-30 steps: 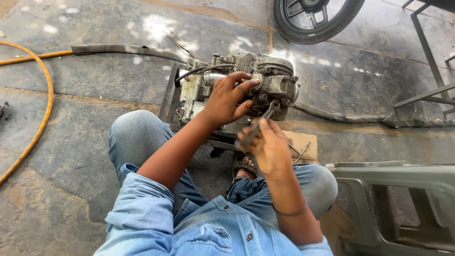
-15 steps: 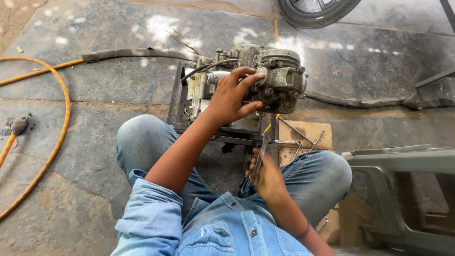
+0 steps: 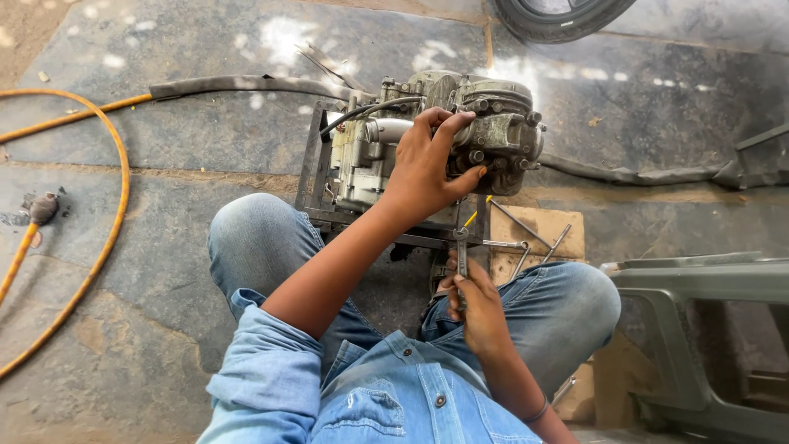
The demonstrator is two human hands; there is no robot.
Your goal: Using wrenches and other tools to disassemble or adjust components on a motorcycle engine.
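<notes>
A grimy grey engine [image 3: 386, 148] sits on a dark metal stand [image 3: 316, 164] on the stone floor, right in front of my knees. My left hand [image 3: 427, 164] rests on the engine's right side, fingers spread over its cover. Lower down, between my knees, my right hand [image 3: 472, 300] grips a slim metal spanner [image 3: 461, 251] that points up towards the stand's lower bar. I sit in blue jeans and a denim shirt.
Several loose tools [image 3: 526, 238] lie on a cardboard piece [image 3: 546, 226] right of the engine. An orange hose [image 3: 107, 205] curves along the left. A black tyre [image 3: 559, 16] is at the top. A grey plastic stool [image 3: 707, 329] lies tipped at the right.
My right hand has dropped from the engine down between my knees, still holding the spanner. The left hand stays on the engine. The view has shifted closer.
</notes>
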